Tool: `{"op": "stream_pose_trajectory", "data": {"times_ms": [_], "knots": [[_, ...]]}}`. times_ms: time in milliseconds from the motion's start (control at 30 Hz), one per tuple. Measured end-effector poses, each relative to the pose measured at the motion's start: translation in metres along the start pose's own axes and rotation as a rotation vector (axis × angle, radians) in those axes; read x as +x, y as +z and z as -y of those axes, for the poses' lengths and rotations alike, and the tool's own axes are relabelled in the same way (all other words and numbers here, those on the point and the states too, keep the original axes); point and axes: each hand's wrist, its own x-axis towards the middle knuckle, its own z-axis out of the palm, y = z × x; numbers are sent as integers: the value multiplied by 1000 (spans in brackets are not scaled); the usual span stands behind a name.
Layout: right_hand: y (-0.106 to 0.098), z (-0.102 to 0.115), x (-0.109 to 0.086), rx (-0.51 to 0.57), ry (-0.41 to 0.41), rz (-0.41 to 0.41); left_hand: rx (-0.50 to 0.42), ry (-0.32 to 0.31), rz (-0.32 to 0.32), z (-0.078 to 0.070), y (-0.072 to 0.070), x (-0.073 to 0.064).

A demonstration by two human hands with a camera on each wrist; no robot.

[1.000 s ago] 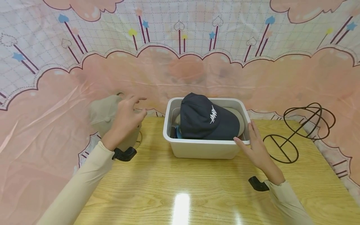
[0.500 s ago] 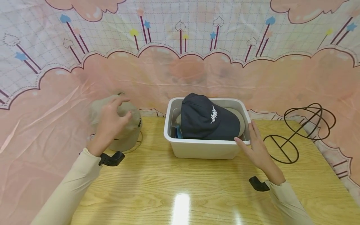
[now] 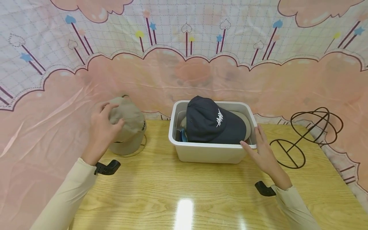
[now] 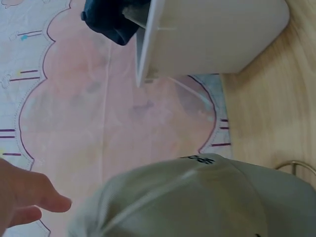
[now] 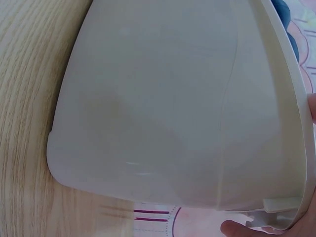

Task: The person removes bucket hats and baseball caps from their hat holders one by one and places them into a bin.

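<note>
A khaki cap (image 3: 132,116) with "SPORT" lettering sits on a gold wire stand (image 3: 143,147), mostly hidden beneath it. My left hand (image 3: 99,131) hovers at the cap's left side with loosely bent, parted fingers and holds nothing; in the left wrist view its fingertips (image 4: 58,202) are apart from the cap. A white plastic bin (image 3: 211,155) stands mid-table. Inside lies a navy cap (image 3: 205,123) with white lettering, over another khaki cap (image 3: 243,123) and something blue. My right hand (image 3: 264,156) rests at the bin's front right corner, thumb on the front rim, straight fingers along the right side.
To the right of the bin, a black wire hat stand (image 3: 302,137) lies on the wooden table (image 3: 161,185). A pink and white patterned cloth (image 3: 218,73) hangs behind and beside the table. Black cameras (image 3: 107,167) are strapped to both wrists.
My left hand has moved left and slightly down across the khaki cap, uncovering its front and lettering. My right hand has stayed at the bin's corner.
</note>
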Motion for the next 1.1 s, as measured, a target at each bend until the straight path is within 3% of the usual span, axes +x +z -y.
{"op": "stream_pose_trajectory", "data": {"times_ms": [200,433,600,833,1100], "knots": [[-1,-1,2,9,-4,-1,17,14,-15,13,2,-10],[-1,-1,3,10,-1,1,57,-21,-6,22,6,-15],[-2,-1,4,14,6,4,89,25,-30,28,11,-14],[-2,-2,6,28,2,3,153,34,50,28,13,-14],[-2,-2,6,40,-13,-5,201,9,54,28,10,-13]]}}
